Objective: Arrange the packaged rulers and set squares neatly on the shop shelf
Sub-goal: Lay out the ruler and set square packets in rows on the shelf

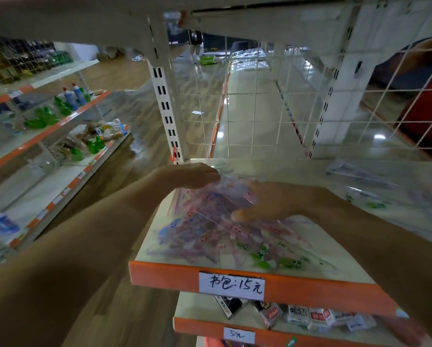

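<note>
Both hands are in on the top shelf [310, 291] now, the one w/ the orange front edge and the white price label [231, 285] stuck at its middle. The ruler packets [217, 234] sit in a loose, fanned-out pile on the shelf's left half: clear plastic sleeves, mostly purple/pink print, a few w/ green print toward the front edge, overlapping at odd angles. The left hand [195, 175] is at the pile's far-left corner, fingers curled down over the edge of the plastic and gripping it. The right hand [267, 204] lies palm-down on top of the pile nr the back, fingers straight and spread, thumb pointing left across the packets, so it's flat on them, not clutching anything. It's all a bit blurred, so no telling how many packets are in the stack. Off to the right on the same shelf, apart from the pile, lie more clear packets [367, 199], also askew. Behind it all stands white wire mesh [255, 108], and a slotted white upright [165, 96] rises at the shelf's back-left corner. Below, a lower shelf [197, 326] holds small boxes [300, 315] in a jumble. Across the aisle on the left, green bottles [42, 118] and blue bottles [71, 95] stand on other shelves.
</note>
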### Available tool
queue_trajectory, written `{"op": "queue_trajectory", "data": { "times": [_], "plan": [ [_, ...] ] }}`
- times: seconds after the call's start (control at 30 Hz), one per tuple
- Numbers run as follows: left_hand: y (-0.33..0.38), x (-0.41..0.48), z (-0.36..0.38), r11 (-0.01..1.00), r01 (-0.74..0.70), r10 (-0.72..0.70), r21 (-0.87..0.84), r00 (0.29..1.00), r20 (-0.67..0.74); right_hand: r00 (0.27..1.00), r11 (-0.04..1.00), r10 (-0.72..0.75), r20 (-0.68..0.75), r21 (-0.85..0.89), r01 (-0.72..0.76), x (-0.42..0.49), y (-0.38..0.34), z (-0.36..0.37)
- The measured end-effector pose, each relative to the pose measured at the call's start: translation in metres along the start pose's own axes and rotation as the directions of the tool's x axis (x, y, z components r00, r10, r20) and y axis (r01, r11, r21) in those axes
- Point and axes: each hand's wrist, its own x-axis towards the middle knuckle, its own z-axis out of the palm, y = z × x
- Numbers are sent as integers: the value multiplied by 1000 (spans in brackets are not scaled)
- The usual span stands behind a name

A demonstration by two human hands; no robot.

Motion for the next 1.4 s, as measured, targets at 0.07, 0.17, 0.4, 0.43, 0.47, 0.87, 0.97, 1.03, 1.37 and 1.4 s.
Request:
{"op": "queue_trajectory", "data": {
  "times": [0.07,0.17,0.4,0.43,0.47,0.87,0.97,1.03,1.37,1.4],
  "plan": [
    [0,-16,-4,999,10,-8,-34,999,52,994,989,110,11,-97,-108,-1,-7,9],
    [4,-35,-8,999,29,-24,-46,996,89,969,934,244,26,-276,-228,8,-12,17],
    [-3,-60,-4,999,-41,40,-10,995,-96,989,946,139,-49,-289,-147,6,-13,8],
    [-5,-64,-2,996,-81,84,24,982,-166,988,947,142,-55,-282,-152,5,-13,7],
    [-5,-68,0,990,-130,139,54,962,-233,988,948,143,-64,-278,-155,4,-13,6],
    [13,-89,22,856,-192,392,480,846,-361,975,977,13,-224,-207,-61,-4,-19,6],
    [15,-86,28,825,-192,439,531,810,-389,969,976,-1,-246,-210,-53,-5,-19,5],
    [18,-83,29,816,-173,457,552,778,-431,968,987,-12,-252,-161,-29,-5,-19,3],
    [34,-84,30,535,-119,766,837,485,-421,970,993,57,-237,117,-29,4,-10,-10],
    [38,-86,33,516,-177,801,838,446,-399,975,995,64,-213,85,-47,6,-9,-10]
  ]
}}
